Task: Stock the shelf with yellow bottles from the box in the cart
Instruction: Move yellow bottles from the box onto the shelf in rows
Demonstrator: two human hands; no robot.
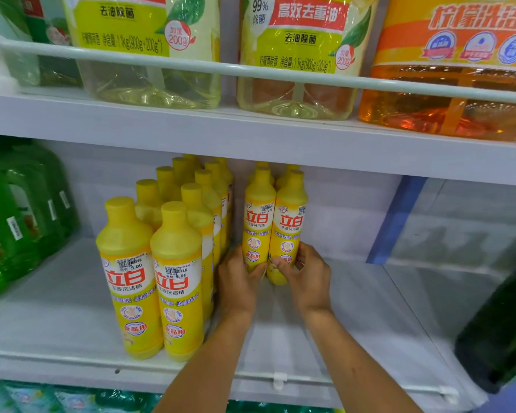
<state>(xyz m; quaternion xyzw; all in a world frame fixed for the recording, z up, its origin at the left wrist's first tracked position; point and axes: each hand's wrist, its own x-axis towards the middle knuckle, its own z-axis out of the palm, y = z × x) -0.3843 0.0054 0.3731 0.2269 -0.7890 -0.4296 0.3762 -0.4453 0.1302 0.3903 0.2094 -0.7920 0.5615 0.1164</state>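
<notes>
Two yellow bottles stand upright side by side deep on the white shelf (57,293). My left hand (239,278) grips the base of the left yellow bottle (258,216). Around the base of the right yellow bottle (289,219) curl the fingers of my right hand (307,275). More yellow bottles stand behind this pair, mostly hidden. To the left, two rows of several yellow bottles (173,263) run from the shelf's front edge to the back. The box and the cart are out of view.
Green bottles (18,222) fill the shelf's left end. A dark green bottle (501,332) stands at the right, past a bare stretch of shelf. The shelf above (251,135) carries large refill bottles (298,55) behind a white rail (191,65). Low headroom over the bottles.
</notes>
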